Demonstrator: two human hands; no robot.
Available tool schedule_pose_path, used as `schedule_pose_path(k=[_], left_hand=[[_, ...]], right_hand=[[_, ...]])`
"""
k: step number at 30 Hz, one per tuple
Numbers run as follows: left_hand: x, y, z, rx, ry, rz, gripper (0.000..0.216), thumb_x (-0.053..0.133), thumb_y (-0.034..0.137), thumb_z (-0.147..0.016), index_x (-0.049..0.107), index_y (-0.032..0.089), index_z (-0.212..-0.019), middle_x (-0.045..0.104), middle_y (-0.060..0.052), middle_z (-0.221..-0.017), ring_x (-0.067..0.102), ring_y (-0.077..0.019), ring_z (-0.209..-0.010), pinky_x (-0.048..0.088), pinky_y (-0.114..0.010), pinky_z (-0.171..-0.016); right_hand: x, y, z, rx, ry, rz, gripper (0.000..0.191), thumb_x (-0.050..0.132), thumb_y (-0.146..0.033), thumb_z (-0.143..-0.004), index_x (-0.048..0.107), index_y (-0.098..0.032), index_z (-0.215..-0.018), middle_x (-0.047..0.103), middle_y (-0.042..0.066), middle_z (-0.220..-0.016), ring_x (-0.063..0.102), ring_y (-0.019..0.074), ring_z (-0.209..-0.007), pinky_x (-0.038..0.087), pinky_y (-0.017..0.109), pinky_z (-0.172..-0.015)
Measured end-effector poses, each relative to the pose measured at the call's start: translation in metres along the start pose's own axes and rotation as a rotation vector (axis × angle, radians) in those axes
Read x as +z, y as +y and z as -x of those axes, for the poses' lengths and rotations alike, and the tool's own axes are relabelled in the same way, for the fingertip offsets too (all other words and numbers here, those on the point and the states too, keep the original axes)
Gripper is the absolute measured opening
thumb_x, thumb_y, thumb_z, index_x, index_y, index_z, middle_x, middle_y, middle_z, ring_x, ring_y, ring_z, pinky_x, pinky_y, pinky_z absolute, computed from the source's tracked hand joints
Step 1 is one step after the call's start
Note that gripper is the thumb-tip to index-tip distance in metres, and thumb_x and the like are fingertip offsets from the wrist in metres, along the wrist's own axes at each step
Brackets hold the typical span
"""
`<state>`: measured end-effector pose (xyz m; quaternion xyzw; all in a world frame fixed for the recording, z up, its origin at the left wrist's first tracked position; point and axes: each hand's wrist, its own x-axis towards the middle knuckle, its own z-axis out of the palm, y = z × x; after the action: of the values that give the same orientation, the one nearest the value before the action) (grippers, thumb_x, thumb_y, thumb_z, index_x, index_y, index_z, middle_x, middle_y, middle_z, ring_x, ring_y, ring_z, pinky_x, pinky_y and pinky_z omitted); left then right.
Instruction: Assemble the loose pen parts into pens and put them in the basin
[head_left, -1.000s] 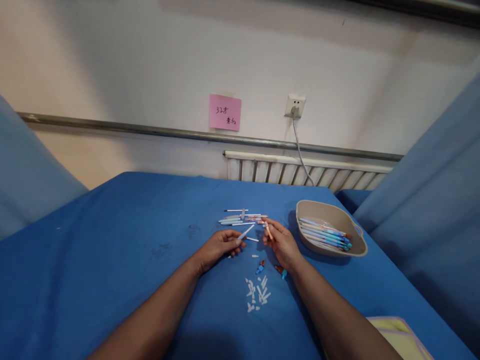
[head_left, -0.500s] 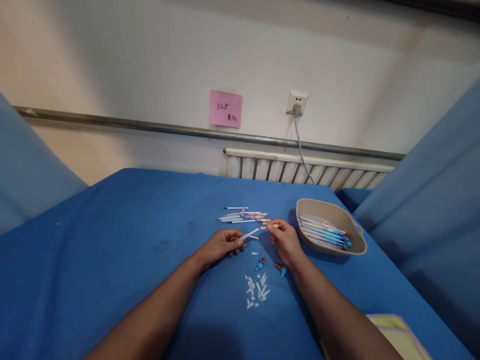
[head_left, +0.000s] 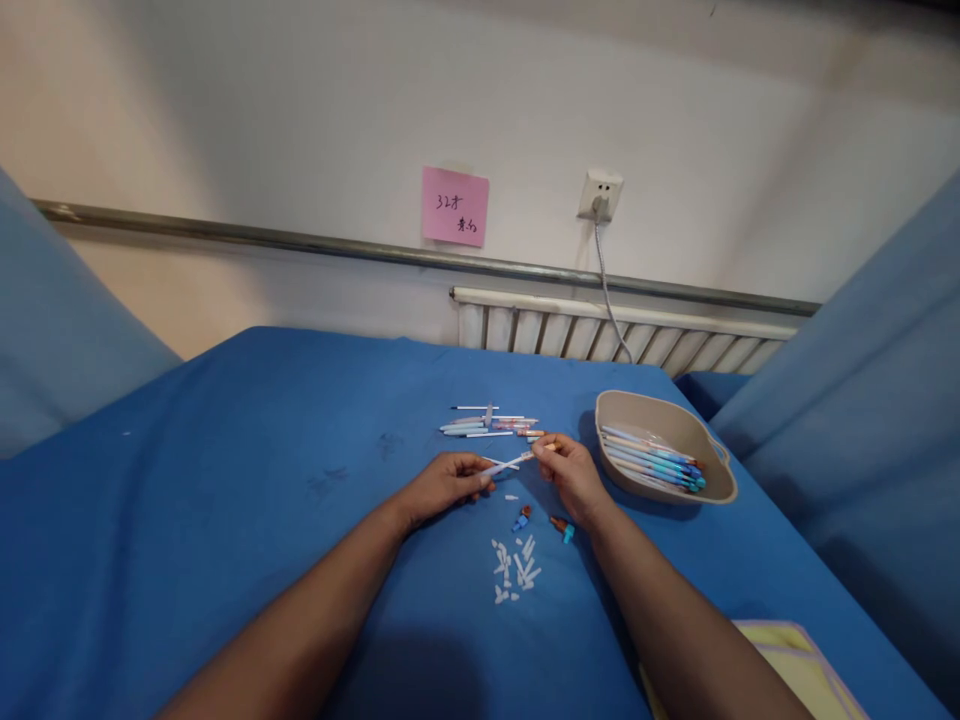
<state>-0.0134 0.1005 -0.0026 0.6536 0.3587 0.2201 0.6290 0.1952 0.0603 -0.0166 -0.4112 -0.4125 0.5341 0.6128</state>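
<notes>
My left hand (head_left: pixel 453 480) is closed on the pale front part of a pen (head_left: pixel 510 464), which points to the right. My right hand (head_left: pixel 568 472) pinches an orange-and-white pen barrel (head_left: pixel 528 455), its end meeting the pale part. A white refill (head_left: pixel 491 461) lies behind the pen, partly hidden. Beyond the hands is a row of pen parts and refills (head_left: pixel 480 428). Nearer me lie a small white tip (head_left: pixel 511 497), a blue-and-brown pen topper (head_left: pixel 522 518), a teal-and-brown topper (head_left: pixel 562 529) and several small white pieces (head_left: pixel 516 568).
A beige basket (head_left: pixel 660 402) holding several pens stands to the right on the blue sheet (head_left: pixel 225 520). A yellow cloth (head_left: pixel 799 660) lies at the lower right. Behind are a radiator (head_left: pixel 585 320), a socket with a plugged cable (head_left: pixel 600 195) and a pink note (head_left: pixel 455 205).
The gap between the pale pen part and the orange barrel has closed; their ends now meet. The camera view has shifted slightly.
</notes>
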Motion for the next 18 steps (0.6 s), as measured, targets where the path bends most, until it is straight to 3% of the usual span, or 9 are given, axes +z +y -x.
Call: schedule_pose_path(k=[5, 12, 18], left_hand=[[0.0010, 0.0001, 0.0002, 0.000, -0.033, -0.018, 0.029, 0.066, 0.034, -0.073, 0.068, 0.015, -0.094, 0.066, -0.004, -0.077, 0.052, -0.0102, -0.060, 0.039, -0.020, -0.056], [0.0039, 0.0023, 0.0013, 0.020, -0.047, -0.066, 0.034, 0.065, 0.038, -0.073, 0.068, 0.013, -0.095, 0.067, -0.005, -0.078, 0.052, -0.0101, -0.059, 0.040, -0.021, -0.056], [0.0014, 0.0065, 0.0058, -0.029, -0.115, 0.003, 0.031, 0.062, 0.040, -0.076, 0.066, 0.012, -0.088, 0.065, -0.002, -0.069, 0.047, -0.0064, -0.047, 0.034, -0.019, -0.046]], right_hand=[[-0.0002, 0.0011, 0.0025, 0.020, -0.083, 0.048, 0.018, 0.067, -0.034, -0.069, 0.059, -0.018, -0.070, 0.042, -0.007, -0.050, 0.034, 0.0075, -0.045, 0.026, 0.021, -0.046], [0.0025, 0.0083, 0.0032, -0.132, -0.120, 0.493, 0.018, 0.066, -0.033, -0.069, 0.062, -0.017, -0.072, 0.055, -0.003, -0.061, 0.046, 0.0104, -0.056, 0.036, 0.022, -0.055], [0.0010, 0.0054, 0.0046, -0.124, -0.194, 0.495, 0.019, 0.065, -0.035, -0.070, 0.062, -0.016, -0.075, 0.057, -0.002, -0.061, 0.049, 0.0106, -0.057, 0.039, 0.022, -0.054]])
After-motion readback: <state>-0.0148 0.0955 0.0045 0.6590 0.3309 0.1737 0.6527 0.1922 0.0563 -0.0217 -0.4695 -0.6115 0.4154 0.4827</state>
